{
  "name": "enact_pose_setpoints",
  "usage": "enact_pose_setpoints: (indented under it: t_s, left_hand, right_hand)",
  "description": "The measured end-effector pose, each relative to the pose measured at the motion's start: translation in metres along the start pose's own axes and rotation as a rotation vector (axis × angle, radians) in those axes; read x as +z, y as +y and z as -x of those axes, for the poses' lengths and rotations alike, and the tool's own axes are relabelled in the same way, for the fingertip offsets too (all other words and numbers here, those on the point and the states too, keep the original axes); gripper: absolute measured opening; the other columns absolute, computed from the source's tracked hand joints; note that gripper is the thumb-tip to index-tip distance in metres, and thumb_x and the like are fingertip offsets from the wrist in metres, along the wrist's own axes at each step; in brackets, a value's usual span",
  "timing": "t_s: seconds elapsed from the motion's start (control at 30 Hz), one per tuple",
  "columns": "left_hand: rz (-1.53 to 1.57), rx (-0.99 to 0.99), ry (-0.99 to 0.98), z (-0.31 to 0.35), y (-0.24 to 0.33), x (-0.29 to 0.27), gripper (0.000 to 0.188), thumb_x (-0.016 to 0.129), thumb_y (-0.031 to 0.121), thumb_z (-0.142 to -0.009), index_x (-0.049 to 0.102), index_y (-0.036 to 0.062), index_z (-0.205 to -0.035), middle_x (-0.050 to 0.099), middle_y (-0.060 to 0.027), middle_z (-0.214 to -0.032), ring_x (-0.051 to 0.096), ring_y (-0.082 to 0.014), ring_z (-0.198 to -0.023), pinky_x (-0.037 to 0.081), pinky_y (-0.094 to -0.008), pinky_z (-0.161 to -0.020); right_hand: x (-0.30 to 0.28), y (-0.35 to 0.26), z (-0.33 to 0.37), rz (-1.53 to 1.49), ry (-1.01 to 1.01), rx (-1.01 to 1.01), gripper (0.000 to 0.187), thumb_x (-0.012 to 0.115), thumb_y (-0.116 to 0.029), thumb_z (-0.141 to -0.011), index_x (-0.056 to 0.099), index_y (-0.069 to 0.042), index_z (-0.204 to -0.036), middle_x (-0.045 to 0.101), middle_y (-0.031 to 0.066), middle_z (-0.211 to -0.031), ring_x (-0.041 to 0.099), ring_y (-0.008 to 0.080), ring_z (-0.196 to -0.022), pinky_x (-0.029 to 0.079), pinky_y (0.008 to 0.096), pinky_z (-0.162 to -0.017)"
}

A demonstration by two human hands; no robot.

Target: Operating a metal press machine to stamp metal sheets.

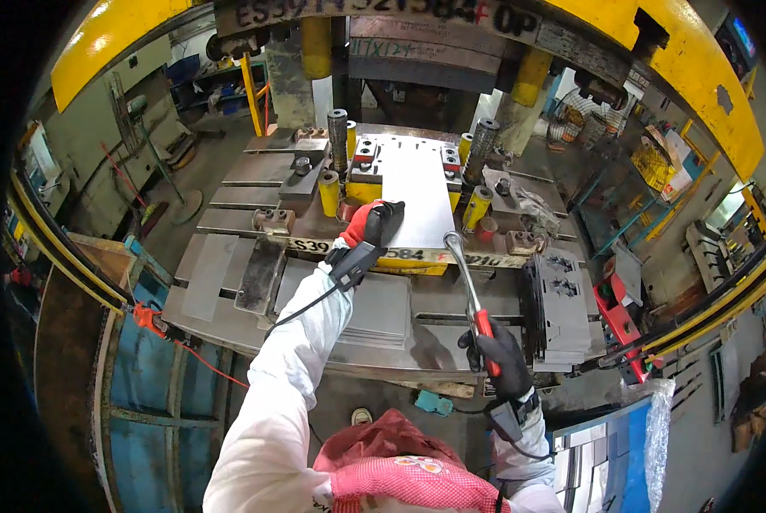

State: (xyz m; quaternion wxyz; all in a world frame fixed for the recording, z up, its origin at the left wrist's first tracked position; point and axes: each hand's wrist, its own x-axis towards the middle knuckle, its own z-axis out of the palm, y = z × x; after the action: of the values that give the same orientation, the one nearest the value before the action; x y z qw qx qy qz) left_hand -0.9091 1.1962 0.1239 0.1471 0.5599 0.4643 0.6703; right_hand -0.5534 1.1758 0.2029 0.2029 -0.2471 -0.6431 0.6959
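Note:
A flat, bright metal sheet [415, 190] lies on the lower die of a press, its near end reaching toward me. My left hand [376, 224], in a red and black glove, is closed at the sheet's near left edge, the fingertips partly hidden. Gloved in black, my right hand [501, 361] grips the red handle of a long ratchet wrench [466, 278]. The wrench's round head is at the sheet's near right corner; whether they touch I cannot tell. Yellow posts [479, 205] and dark guide pillars [338, 141] stand on both sides of the sheet.
Flat metal sheets [370, 308] are stacked on the press bed before me. Cut plates [562, 308] form another stack at right. The upper die [426, 56] hangs above the far end. A red tray [618, 329] sits beyond the bed's right edge; a blue-panelled frame [156, 376] stands left.

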Motion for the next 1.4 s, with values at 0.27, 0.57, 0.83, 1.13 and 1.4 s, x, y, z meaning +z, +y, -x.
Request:
enact_pose_setpoints:
  t_s: [0.27, 0.57, 0.83, 1.13, 1.4]
  left_hand:
    - [-0.478, 0.171, -0.132, -0.004, 0.002, -0.020, 0.058, 0.064, 0.004, -0.061, 0.047, 0.0011, -0.116, 0.052, -0.0161, -0.115, 0.051, -0.0237, -0.105, 0.039, -0.0302, -0.089]
    - [0.680, -0.594, 0.273, 0.045, 0.062, 0.061, 0.043, 0.044, 0.046, -0.087, 0.047, 0.0151, -0.117, 0.063, -0.0119, -0.077, 0.058, -0.0186, -0.053, 0.047, -0.0279, -0.047]
    - [0.781, -0.589, 0.389, 0.024, 0.066, 0.070, 0.036, 0.048, 0.039, -0.086, 0.053, 0.0079, -0.105, 0.062, -0.0071, -0.082, 0.060, -0.0173, -0.063, 0.049, -0.0297, -0.050]
    - [0.831, -0.579, 0.369, 0.016, 0.056, 0.069, 0.045, 0.046, 0.044, -0.084, 0.052, 0.0050, -0.106, 0.060, -0.0108, -0.073, 0.055, -0.0221, -0.053, 0.045, -0.0311, -0.047]
    - [0.727, -0.487, 0.392, 0.015, 0.065, 0.073, 0.042, 0.048, 0.041, -0.084, 0.051, 0.0055, -0.106, 0.060, -0.0082, -0.073, 0.054, -0.0191, -0.049, 0.045, -0.0302, -0.044]
  right_hand:
    - [-0.003, 0.009, -0.023, -0.076, -0.018, 0.028, 0.052, 0.048, -0.031, -0.078, 0.041, 0.003, -0.117, 0.056, 0.0096, -0.083, 0.047, 0.0087, -0.058, 0.039, 0.0224, -0.051]
    - [-0.001, 0.010, -0.029, -0.107, -0.024, 0.004, 0.056, 0.051, -0.034, -0.076, 0.042, 0.001, -0.118, 0.056, 0.0084, -0.083, 0.046, 0.0074, -0.057, 0.038, 0.0212, -0.050]
    - [-0.011, 0.003, -0.028, -0.122, -0.058, 0.094, 0.051, 0.049, -0.033, -0.081, 0.044, 0.002, -0.117, 0.055, 0.0027, -0.084, 0.047, 0.0073, -0.071, 0.038, 0.0218, -0.061]
    - [-0.012, -0.013, -0.029, -0.177, -0.139, 0.081, 0.046, 0.050, -0.031, -0.082, 0.046, 0.000, -0.115, 0.055, 0.0013, -0.080, 0.047, 0.0057, -0.065, 0.038, 0.0203, -0.054]
    - [-0.016, -0.011, -0.005, -0.228, -0.039, 0.002, 0.045, 0.052, -0.027, -0.082, 0.042, 0.000, -0.116, 0.056, 0.0046, -0.083, 0.048, 0.0075, -0.063, 0.039, 0.0213, -0.053]
